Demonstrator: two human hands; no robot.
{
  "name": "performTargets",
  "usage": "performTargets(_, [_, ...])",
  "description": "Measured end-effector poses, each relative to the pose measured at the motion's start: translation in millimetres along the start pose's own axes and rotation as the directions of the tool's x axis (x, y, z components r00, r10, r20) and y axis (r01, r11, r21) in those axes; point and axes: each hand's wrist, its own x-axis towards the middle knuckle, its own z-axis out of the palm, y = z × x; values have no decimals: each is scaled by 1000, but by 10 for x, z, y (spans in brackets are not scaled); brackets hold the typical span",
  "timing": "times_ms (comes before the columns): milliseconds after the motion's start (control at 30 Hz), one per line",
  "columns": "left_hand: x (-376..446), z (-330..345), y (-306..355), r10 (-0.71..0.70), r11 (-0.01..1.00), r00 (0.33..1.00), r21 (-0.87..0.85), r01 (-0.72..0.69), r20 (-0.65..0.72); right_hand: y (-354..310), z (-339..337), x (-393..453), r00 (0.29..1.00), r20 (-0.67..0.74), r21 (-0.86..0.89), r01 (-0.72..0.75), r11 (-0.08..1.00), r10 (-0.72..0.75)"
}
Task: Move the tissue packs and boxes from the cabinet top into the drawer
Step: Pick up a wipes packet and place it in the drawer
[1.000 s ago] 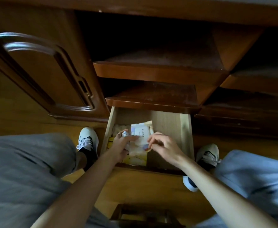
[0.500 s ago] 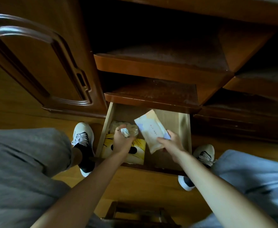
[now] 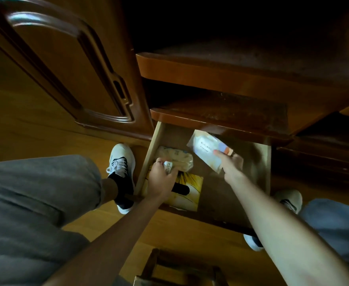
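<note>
Gripping a flat tissue pack (image 3: 207, 152) by its near end, the right hand (image 3: 230, 164) is holding it tilted over the open drawer (image 3: 265, 162), long axis running toward the back-left. It is looking light, soft and crushable. The left hand (image 3: 162, 180) is curling around a crumpled pack (image 3: 176, 161) above the yellow tissue box (image 3: 191, 188).

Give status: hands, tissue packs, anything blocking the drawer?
Left hand gripping a small pack above the yellow tissue box. Right hand holding a flat pack over the open drawer. Nothing blocking.
</note>
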Motion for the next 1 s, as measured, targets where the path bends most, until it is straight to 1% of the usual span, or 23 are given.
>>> performTargets(67, [35, -15, -22, 43, 998, 999, 40, -44, 17, 2, 179, 159, 997, -61, 73, -45, 996, 50])
performTargets(100, [51, -23, -36, 64, 996, 998, 59, -65, 20, 19, 241, 249, 994, -86, 76, -65, 995, 72])
performTargets(133, [67, -33, -48, 78, 994, 997, 76, -79, 20, 46, 283, 328, 993, -86, 28, -78, 997, 80])
performTargets(167, [82, -43, -64, 87, 992, 996, 94, -88, 17, 84, 326, 386, 995, -68, -83, -78, 993, 73])
performTargets(200, [100, -53, -79, 94, 988, 995, 120, -95, 11, 117, 364, 400, 997, -59, -235, -62, 970, 49])
performTargets(233, [118, -60, -98, 103, 984, 995, 148, -102, 4, 154, 407, 404, 997, -71, -385, -21, 923, -7])
performTargets(267, [135, -63, -117, 109, 979, 994, 172, -107, -2, 175, 444, 375, 994, -76, -498, 31, 867, -79])
performTargets(300, [152, -70, -133, 110, 976, 994, 187, -107, -5, 198, 480, 345, 989, -33, -575, 100, 812, -145])
performTargets(333, [167, -75, -145, 108, 975, 994, 197, -106, -1, 210, 513, 299, 983, 53, -635, 168, 754, -175])
performTargets(400, [194, -94, -161, 114, 970, 993, 216, -115, 19, 210, 579, 304, 970, 189, -710, 244, 660, -156])
performTargets(533, [227, -145, -211, 126, 958, 991, 252, -135, 48, 129, 756, 406, 915, 366, -738, 398, 545, -171])
performTargets(600, [226, -167, -251, 141, 950, 989, 278, -145, 33, 71, 899, 405, 901, 412, -752, 422, 507, -138])
performTargets(667, [221, -189, -276, 155, 946, 987, 285, -158, 30, 35, 1003, 388, 899, 426, -767, 419, 485, -103])
performTargets(767, [227, -201, -251, 131, 957, 990, 254, -142, 59, 8, 955, 340, 905, 409, -758, 409, 508, -118])
performTargets(900, [193, -184, -196, 148, 966, 982, 196, -170, 120, 14, 675, 227, 865, 487, -686, 463, 561, -118])
performTargets(967, [183, -139, -179, 147, 977, 973, 125, -171, 180, 9, 511, 109, 855, 491, -638, 483, 599, -166])
performTargets(1000, [186, -107, -156, 133, 983, 970, 97, -155, 202, 6, 423, 32, 847, 499, -595, 489, 637, -184])
